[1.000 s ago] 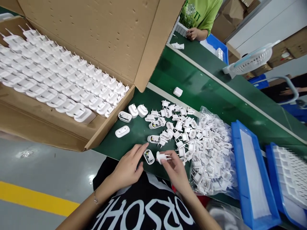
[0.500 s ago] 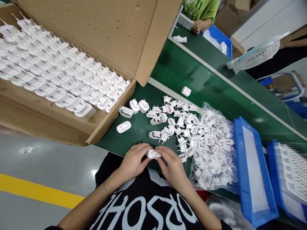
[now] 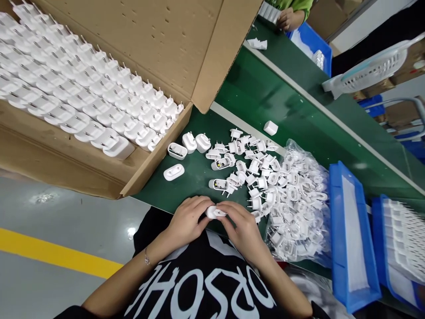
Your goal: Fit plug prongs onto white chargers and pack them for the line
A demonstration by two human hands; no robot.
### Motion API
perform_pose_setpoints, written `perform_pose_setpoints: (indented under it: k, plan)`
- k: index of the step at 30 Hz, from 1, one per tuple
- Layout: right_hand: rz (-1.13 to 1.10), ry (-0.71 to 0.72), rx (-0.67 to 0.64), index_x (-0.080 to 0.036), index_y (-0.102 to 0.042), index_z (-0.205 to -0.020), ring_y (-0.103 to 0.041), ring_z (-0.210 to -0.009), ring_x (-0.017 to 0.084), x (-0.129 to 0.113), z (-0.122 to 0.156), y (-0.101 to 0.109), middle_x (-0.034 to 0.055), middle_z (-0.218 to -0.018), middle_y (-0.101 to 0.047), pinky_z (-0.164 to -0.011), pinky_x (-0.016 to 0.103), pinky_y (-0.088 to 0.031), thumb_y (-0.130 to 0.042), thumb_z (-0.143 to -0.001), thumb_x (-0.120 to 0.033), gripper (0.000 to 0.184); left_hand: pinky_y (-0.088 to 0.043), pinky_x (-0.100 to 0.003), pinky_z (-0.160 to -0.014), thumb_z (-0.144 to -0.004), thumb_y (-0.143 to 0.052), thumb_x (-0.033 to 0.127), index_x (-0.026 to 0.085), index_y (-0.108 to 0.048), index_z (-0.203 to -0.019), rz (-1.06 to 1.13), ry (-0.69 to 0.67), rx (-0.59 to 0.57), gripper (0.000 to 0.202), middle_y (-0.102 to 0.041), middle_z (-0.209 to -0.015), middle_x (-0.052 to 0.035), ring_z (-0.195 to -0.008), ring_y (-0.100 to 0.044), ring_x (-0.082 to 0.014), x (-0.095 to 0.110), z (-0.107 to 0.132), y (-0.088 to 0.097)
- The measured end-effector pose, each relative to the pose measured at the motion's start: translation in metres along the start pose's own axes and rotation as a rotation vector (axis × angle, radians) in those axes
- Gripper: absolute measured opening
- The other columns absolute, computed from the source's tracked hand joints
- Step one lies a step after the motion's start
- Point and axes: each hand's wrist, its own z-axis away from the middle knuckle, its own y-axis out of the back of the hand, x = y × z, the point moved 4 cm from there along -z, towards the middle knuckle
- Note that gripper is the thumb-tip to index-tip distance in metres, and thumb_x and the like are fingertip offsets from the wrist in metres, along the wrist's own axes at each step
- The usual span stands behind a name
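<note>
Left hand & right hand met fingertip to fingertip at the near edge of the counter, both pinched shut on one white charger body held btwn them, right over that edge. Just beyond it lay an open charger shell w/ parts showing inside, & a loose oval cap further left. Right of those, a scatter of plug pieces ran into a clear bag full of the same, just beside a blue tray toward the right edge. At the left edge sat a cardboard box w/ white chargers packed in rows, pins up. At the far edge a co-worker's hand rested near a blue bin.
</note>
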Motion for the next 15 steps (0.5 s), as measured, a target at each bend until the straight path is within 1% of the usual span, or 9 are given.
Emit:
perform_pose_setpoints:
  k: [7,10,12,15]
  plan:
    - [0.074,0.006,-0.081,-0.020,-0.057,-0.109,-0.060,-0.098,0.022,-0.0051,-0.0021,-0.0011,0.0092,-0.105,-0.063,-0.085,0.038,-0.052,-0.043,-0.094,-0.015,0.021,-0.043,-0.034,-0.082,-0.090,-0.048,0.021,0.022,-0.054,-0.111,-0.016,0.005,-0.007,0.021,-0.061,-0.110,-0.0051,-0.097,-0.057,-0.0198,0.0008,0.0005,0.0007]
    - [0.140,-0.014,-0.101,-0.020,-0.058,-0.108,-0.060,-0.096,0.023,-0.0045,-0.0033,-0.0007,0.0093,-0.104,-0.063,-0.081,0.038,-0.052,-0.043,-0.095,-0.017,0.020,-0.043,-0.034,-0.082,-0.089,-0.052,0.028,0.021,-0.052,-0.115,-0.008,-0.029,-0.007,0.027,-0.061,-0.112,-0.0058,-0.099,-0.058,-0.0209,0.0010,0.0028,0.0033]
    - [0.173,-0.027,-0.114,-0.021,-0.059,-0.105,-0.060,-0.091,0.023,-0.0027,-0.0046,0.0000,0.0081,-0.101,-0.064,-0.077,0.036,-0.052,-0.045,-0.095,-0.020,0.018,-0.043,-0.034,-0.085,-0.088,-0.055,0.032,0.022,-0.052,-0.116,0.042,-0.058,0.007,0.030,-0.061,-0.114,-0.0052,-0.101,-0.058,-0.0206,0.0013,0.0047,0.0060]
    - [0.188,-0.035,-0.110,-0.021,-0.061,-0.101,-0.061,-0.088,0.021,0.0013,-0.0051,-0.0011,0.0069,-0.095,-0.064,-0.075,0.033,-0.052,-0.047,-0.095,-0.022,0.016,-0.042,-0.032,-0.088,-0.092,-0.049,0.025,0.023,-0.056,-0.107,0.105,-0.054,0.051,0.017,-0.063,-0.109,-0.0033,-0.103,-0.058,-0.0181,0.0009,0.0058,0.0096]
